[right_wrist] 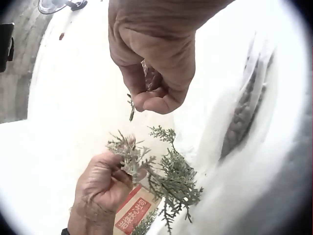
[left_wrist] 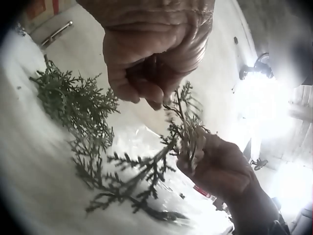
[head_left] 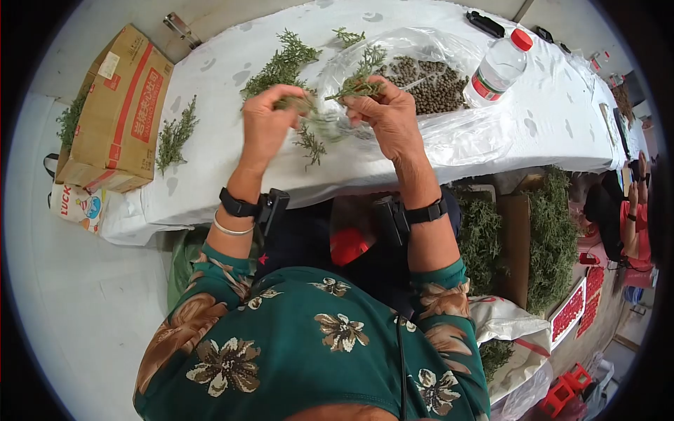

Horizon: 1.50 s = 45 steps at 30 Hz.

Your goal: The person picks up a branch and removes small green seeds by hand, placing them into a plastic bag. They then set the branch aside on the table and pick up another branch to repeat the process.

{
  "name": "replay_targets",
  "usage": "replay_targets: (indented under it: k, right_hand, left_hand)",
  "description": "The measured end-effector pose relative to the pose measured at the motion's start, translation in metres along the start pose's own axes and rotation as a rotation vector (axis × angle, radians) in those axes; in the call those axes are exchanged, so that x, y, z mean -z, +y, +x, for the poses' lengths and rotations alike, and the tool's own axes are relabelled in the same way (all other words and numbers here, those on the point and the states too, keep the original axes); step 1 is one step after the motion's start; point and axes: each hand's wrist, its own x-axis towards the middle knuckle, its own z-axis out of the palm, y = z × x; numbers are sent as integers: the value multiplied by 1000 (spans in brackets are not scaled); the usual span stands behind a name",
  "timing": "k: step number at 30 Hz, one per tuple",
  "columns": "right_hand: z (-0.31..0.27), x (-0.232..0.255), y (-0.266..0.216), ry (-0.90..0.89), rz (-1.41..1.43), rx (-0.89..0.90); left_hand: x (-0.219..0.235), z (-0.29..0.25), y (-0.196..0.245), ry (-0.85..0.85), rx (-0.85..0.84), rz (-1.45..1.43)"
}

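Observation:
My left hand [head_left: 268, 126] pinches a green conifer sprig [right_wrist: 129, 159], blurred in the head view. Facing it, my right hand [head_left: 393, 121] grips another sprig [head_left: 353, 89] between thumb and curled fingers; a short stem pokes out below the fingertips in the right wrist view. Both hands are held over the near side of a clear plastic bag [head_left: 456, 144] with small round brown balls [head_left: 428, 81] in it. A pile of sprigs [head_left: 284, 63] lies just beyond my left hand, and a small loose sprig [head_left: 309, 146] shows between the hands.
A cardboard box [head_left: 130, 105] stands at the left, with a sprig [head_left: 177, 137] beside it. Behind the bag's right side is a red-capped bottle [head_left: 498, 69]. The white-covered table [head_left: 210, 151] runs across. More greenery [head_left: 551, 238] fills a box at lower right; another person [head_left: 634, 217] sits far right.

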Motion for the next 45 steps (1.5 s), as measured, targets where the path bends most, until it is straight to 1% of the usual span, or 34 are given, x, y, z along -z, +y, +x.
replay_targets:
  k: [1,3,4,6,7,8,9,11,12,14,15,16,18,19,22,23,25,26,27,29,30,31,33,35,37,38,39,42,45]
  right_hand:
    - [-1,3,-2,2,11,22]
    - [-3,8,-8,30,11,31]
    - [-4,9,-13,55,11,41]
    - [-5,11,-18,83,11,53]
    - [-6,12,-20,49,-32,38]
    - [-8,13,-22,15,-75,22]
    - [-9,13,-24,-21,-119,5]
    - [-10,11,-23,-28,-174,9]
    - [-11,10,-21,-33,-225,10]
    - [-15,8,-20,-39,-277,4]
    - [-17,5,-21,-51,-333,23]
    - [-17,3,-23,-64,-390,45]
    - [-19,0,-23,-85,-447,65]
    - [-20,-1,-22,-111,-471,88]
    - [-19,0,-21,-162,-520,149]
    - [-18,2,-21,-158,-595,174]
    - [-20,6,-19,-143,-744,217]
    - [-20,8,-21,-138,-744,220]
    - [-19,11,-23,-98,-659,251]
    - [-19,12,-29,-24,-487,310]
    - [-20,10,-33,-22,-485,312]
    - [-22,9,-38,-33,-423,265]
    - [-27,5,-48,-55,-302,171]
    - [-28,3,-46,-45,-255,167]
    - [-29,0,-44,-37,-162,157]
    - [-29,0,-42,-33,-162,156]
    - [-28,2,-39,-34,-146,165]
    - [-25,4,-35,-41,-111,182]
    - [-26,5,-36,-33,-139,207]
  left_hand:
    - [8,5,-3,-2,1,-2]
    - [23,14,-8,139,-88,-86]
    - [26,15,-6,134,-86,-85]
    - [28,20,4,285,-47,184]
    - [28,22,7,360,-32,318]
    - [26,24,7,358,-35,315]
    - [22,24,7,374,-176,510]
    - [11,26,10,401,-466,896]
    - [7,26,12,401,-468,895]
    - [0,17,22,396,-538,775]
    - [-5,11,29,396,-572,716]
    - [-13,5,36,400,-572,718]
    - [-32,-5,46,147,-332,405]
    - [-37,-6,45,152,-331,407]
    - [-49,-2,36,-114,-3,-119]
    - [-51,-1,35,-118,-9,-118]
    - [-54,-2,32,-71,-35,-208]
    - [-56,-2,32,-46,-48,-253]
    - [-57,-3,33,-50,-52,-252]
    - [-58,-6,35,31,-132,-62]
    - [-58,-7,36,71,-170,33]
    - [-59,-7,36,68,-170,34]
    - [-64,-8,33,73,-225,121]
    - [-68,-9,30,70,-252,163]
    - [-71,-9,26,69,-379,289]
    - [-73,-9,25,70,-442,351]
    - [-74,-10,25,68,-441,351]
    - [-75,-12,25,69,-463,465]
    - [-75,-13,22,46,-467,463]
